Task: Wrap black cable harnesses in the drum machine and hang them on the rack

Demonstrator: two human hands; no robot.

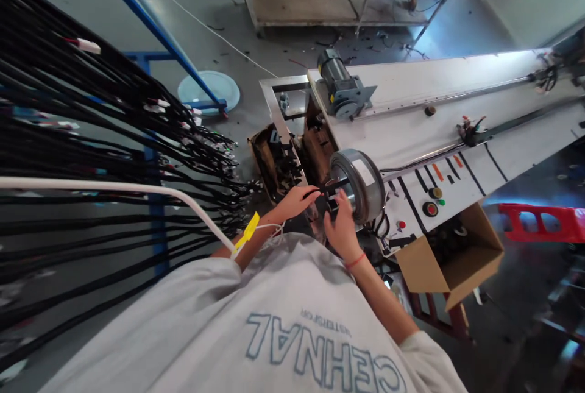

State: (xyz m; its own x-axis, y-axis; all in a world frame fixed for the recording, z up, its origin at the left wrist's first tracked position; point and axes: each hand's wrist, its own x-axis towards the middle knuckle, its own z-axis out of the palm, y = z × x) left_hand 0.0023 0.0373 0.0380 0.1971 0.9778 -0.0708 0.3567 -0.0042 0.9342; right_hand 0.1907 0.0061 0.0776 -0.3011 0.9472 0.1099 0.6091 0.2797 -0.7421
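My left hand (pixel 296 200) is closed in a pinch on a black cable piece (pixel 329 186) that runs to the end of a grey round drum (pixel 361 184) on the conveyor end. My right hand (pixel 340 227) is closed on a small black part (pixel 332 206) just below that cable, right beside the drum. A white wire with a yellow tag (pixel 249 230) lies across my left forearm. A red band sits on my right wrist.
A rack of many black cable harnesses (pixel 114 155) fills the left. A long white conveyor table (pixel 457 119) with a motor (pixel 340 85) and control buttons (pixel 429 208) runs right. Cardboard boxes (pixel 452 259) sit below it; a red crate (pixel 543 222) is far right.
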